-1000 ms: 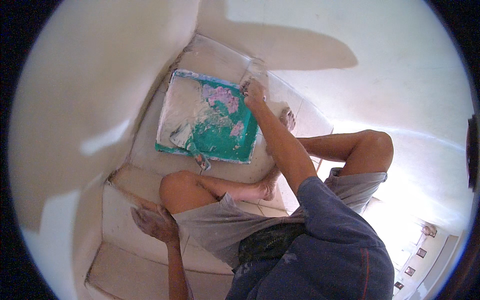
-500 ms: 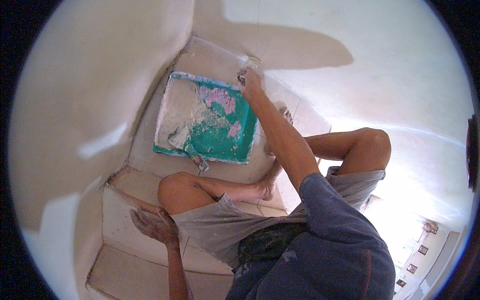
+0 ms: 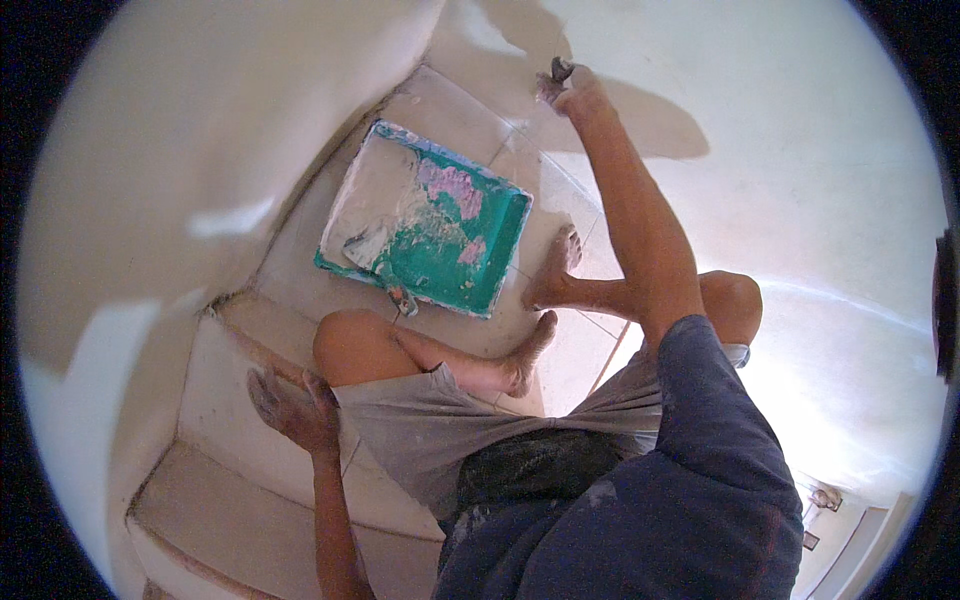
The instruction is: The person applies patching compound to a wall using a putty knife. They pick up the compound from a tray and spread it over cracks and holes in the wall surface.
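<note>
My right hand (image 3: pixel 578 96) is raised against the pale wall, fingers closed round a putty knife (image 3: pixel 562 69). Only its dark handle end shows; the blade is hidden. My left hand (image 3: pixel 296 412) hangs beside my left knee with its fingers apart, holding nothing. In front of my feet a square green tray (image 3: pixel 508 262) lies on the tiled step, its left part covered with whitish paste and some pink patches on the right. A second putty knife (image 3: pixel 398 297), smeared with paste, rests across the tray's near edge, handle outward.
A wall (image 3: pixel 250 120) rises along the left and another wall (image 3: pixel 800 160) along the right, meeting in a corner beyond the tray. Tiled steps (image 3: pixel 250 500) descend at the lower left. Small framed pictures (image 3: pixel 810 541) hang at the far lower right.
My right hand has moved from beside the tray's far corner up and to the right along the wall. My left hand has shifted slightly. The tray appears turned a little as my view moved.
</note>
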`<control>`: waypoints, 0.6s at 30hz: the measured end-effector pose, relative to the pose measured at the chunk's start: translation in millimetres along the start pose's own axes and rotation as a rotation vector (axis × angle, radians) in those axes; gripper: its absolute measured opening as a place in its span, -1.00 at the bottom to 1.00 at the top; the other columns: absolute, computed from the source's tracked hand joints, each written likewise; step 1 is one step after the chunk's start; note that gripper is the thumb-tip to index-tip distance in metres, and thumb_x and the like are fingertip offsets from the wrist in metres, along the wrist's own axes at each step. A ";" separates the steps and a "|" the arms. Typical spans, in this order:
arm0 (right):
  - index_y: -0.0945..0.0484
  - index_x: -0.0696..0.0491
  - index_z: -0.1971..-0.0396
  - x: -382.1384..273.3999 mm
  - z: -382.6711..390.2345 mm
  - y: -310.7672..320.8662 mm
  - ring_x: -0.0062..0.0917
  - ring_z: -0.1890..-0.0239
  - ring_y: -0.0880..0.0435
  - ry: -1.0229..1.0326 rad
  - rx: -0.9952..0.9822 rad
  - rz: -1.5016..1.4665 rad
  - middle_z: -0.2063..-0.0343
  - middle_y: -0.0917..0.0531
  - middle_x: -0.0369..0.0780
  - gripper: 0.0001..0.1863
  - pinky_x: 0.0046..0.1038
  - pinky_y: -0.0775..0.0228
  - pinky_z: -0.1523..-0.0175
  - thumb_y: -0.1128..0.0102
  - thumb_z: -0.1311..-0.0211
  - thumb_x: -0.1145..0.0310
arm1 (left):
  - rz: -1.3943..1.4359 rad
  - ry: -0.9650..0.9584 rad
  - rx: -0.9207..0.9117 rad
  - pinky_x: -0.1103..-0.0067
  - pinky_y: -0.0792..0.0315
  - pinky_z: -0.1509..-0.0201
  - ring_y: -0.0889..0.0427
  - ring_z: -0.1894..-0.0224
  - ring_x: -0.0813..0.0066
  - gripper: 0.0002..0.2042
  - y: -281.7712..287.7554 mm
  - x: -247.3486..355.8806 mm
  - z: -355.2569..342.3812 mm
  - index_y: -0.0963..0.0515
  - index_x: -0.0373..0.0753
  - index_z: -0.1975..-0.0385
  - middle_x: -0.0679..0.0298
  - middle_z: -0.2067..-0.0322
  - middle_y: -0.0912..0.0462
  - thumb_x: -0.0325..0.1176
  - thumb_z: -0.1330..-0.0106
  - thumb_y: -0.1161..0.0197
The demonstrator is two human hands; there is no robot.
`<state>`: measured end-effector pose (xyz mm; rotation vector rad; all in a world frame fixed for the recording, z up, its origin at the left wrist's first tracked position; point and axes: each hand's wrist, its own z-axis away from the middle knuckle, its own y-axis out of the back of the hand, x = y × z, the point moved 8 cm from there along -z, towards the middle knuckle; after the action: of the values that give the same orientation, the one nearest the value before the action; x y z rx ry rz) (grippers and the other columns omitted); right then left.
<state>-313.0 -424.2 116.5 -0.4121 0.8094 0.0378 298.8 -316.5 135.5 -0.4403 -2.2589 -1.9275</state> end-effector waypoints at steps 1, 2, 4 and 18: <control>-0.37 0.25 0.37 -9.0 6.2 -5.9 -0.18 0.39 -0.57 -0.003 0.005 -0.020 0.37 -0.46 0.00 -0.77 -0.23 -0.55 0.25 0.02 -0.16 0.35 | -0.012 -0.009 0.010 0.22 0.03 -0.26 -0.10 -0.22 -0.01 -0.37 0.9 1.1 -0.4 -0.24 -0.34 -0.09 -0.10 -0.15 -0.16 0.10 -0.21 0.03; -0.37 0.25 0.37 -15.3 13.1 -11.9 -0.17 0.36 -0.57 -0.008 0.010 -0.042 0.35 -0.46 0.02 -0.76 -0.23 -0.55 0.23 0.02 -0.16 0.34 | -0.026 -0.019 0.020 0.20 0.01 -0.25 -0.11 -0.21 -0.03 -0.40 1.1 2.4 -0.6 -0.25 -0.34 -0.08 -0.12 -0.14 -0.18 0.05 -0.21 0.01; -0.37 0.25 0.36 -27.6 30.6 -22.0 -0.20 0.33 -0.58 0.003 0.003 -0.044 0.39 -0.47 0.00 -0.76 -0.26 -0.55 0.23 0.02 -0.17 0.34 | -0.034 -0.035 0.036 0.18 -0.01 -0.23 -0.13 -0.20 -0.05 -0.43 0.5 4.8 -0.4 -0.26 -0.35 -0.06 -0.13 -0.13 -0.19 0.01 -0.21 0.00; -0.44 0.12 0.46 110.7 83.0 80.9 -0.55 0.57 -0.47 0.181 -0.049 0.349 0.58 -0.47 -0.24 -0.92 -0.53 -0.33 0.55 0.00 -0.12 0.43 | -0.114 -0.013 -0.016 0.19 -0.02 -0.23 -0.11 -0.21 -0.01 -0.45 3.8 5.0 -3.4 -0.23 -0.30 -0.10 -0.09 -0.14 -0.17 -0.03 -0.23 0.00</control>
<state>-193.7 -332.5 61.2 -0.3188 1.0535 0.3501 294.9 -318.7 141.1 -0.3331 -2.3263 -2.0023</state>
